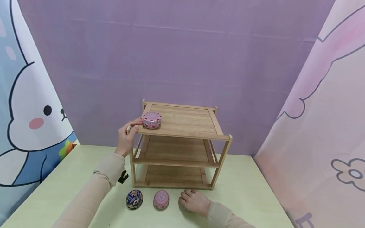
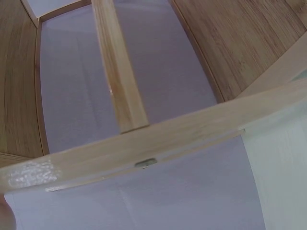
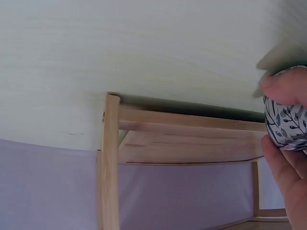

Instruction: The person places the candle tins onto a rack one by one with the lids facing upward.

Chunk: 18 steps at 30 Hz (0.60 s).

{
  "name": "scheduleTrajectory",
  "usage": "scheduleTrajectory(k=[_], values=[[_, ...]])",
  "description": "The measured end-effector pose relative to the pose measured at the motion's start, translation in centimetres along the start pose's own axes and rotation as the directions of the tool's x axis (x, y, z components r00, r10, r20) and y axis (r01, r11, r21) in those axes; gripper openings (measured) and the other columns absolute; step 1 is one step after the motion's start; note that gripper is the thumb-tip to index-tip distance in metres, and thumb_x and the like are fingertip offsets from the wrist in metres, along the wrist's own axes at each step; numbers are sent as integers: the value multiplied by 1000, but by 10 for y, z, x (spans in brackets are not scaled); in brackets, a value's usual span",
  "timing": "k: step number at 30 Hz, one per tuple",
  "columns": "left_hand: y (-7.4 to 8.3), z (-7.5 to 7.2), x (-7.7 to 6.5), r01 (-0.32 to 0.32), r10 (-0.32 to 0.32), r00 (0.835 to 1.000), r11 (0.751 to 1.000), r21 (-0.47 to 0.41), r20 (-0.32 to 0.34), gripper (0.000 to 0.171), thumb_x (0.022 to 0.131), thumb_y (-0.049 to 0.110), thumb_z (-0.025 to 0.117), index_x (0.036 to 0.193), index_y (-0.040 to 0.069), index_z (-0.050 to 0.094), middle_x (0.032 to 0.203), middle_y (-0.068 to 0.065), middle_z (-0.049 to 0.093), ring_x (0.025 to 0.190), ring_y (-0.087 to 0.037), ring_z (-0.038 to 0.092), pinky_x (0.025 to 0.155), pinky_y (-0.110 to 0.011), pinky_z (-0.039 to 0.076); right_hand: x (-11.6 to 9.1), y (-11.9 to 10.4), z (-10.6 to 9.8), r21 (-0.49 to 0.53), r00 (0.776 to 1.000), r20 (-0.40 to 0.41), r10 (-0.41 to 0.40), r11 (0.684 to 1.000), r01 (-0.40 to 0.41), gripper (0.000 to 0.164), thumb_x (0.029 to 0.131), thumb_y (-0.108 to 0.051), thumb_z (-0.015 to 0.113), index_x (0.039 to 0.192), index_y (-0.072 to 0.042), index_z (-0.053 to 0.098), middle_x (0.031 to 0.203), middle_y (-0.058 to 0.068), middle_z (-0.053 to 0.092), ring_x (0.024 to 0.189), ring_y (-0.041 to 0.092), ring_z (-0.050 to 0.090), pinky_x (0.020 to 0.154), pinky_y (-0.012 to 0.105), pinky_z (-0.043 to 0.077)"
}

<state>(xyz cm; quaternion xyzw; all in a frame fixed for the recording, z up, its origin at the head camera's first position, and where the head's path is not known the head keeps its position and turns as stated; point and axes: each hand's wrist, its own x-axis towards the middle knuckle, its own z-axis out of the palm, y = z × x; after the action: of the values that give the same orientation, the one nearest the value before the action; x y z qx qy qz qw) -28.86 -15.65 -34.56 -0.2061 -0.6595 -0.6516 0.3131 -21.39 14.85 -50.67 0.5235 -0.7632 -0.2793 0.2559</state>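
Observation:
My left hand (image 1: pixel 126 139) is at the top left front corner of a wooden three-tier shelf (image 1: pixel 182 136). Its fingers reach over the edge to the left side of a round pink patterned tin (image 1: pixel 152 120), which stands on the top board. The left wrist view has only a sliver of that hand (image 2: pixel 5 215) at its lower left. Down on the table, my right hand (image 1: pixel 195 201) holds a white tin with a dark leaf print (image 3: pixel 288 122) between thumb and fingers. In the head view the hand hides this tin almost wholly.
A dark blue floral tin (image 1: pixel 134 199) and another pink tin (image 1: pixel 161 200) sit on the pale green table (image 1: pixel 245 190) before the shelf. Behind stands a purple backdrop (image 1: pixel 182 57). Printed cartoon panels flank both sides.

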Motion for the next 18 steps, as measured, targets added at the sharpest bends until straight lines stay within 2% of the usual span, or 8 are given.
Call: scheduleTrajectory(k=[6,9,12,15,18], values=[[-1,2,0,-7,7,1000,1000,6,2,22,91,5,48,102,-8,62,104,15,63,123,-23,49,107,-20,35,-4,6,-3,139,993,116,12,990,-28,35,78,-20,70,110,-20,55,107,-6,59,95,6,56,70,12,52],[-1,3,0,-13,13,1000,1000,3,2,22,90,4,48,102,-8,62,105,12,63,122,-22,49,107,-21,35,-5,11,-6,262,988,148,51,961,-89,49,75,-14,73,119,-17,53,116,-2,56,103,11,57,72,15,54],[-2,4,0,-17,17,1000,1000,-1,-1,21,90,3,48,102,-8,62,104,10,64,122,-21,50,108,-22,34,-5,17,-10,409,981,151,119,896,-171,60,71,-5,75,125,-13,50,121,2,54,107,16,57,75,19,56],[-2,4,0,-16,16,1000,1000,6,-3,21,91,3,48,102,-8,62,104,11,64,122,-21,49,108,-22,34,-4,22,-14,545,969,164,186,802,-246,67,67,1,75,128,-10,48,123,4,53,109,19,56,80,25,56],[-3,4,0,-10,10,1000,1000,6,-3,21,90,3,48,102,-9,62,103,12,63,123,-23,48,108,-22,34,-3,25,-17,630,946,218,240,706,-325,71,65,1,76,130,-10,47,125,6,52,111,20,55,85,27,54]])
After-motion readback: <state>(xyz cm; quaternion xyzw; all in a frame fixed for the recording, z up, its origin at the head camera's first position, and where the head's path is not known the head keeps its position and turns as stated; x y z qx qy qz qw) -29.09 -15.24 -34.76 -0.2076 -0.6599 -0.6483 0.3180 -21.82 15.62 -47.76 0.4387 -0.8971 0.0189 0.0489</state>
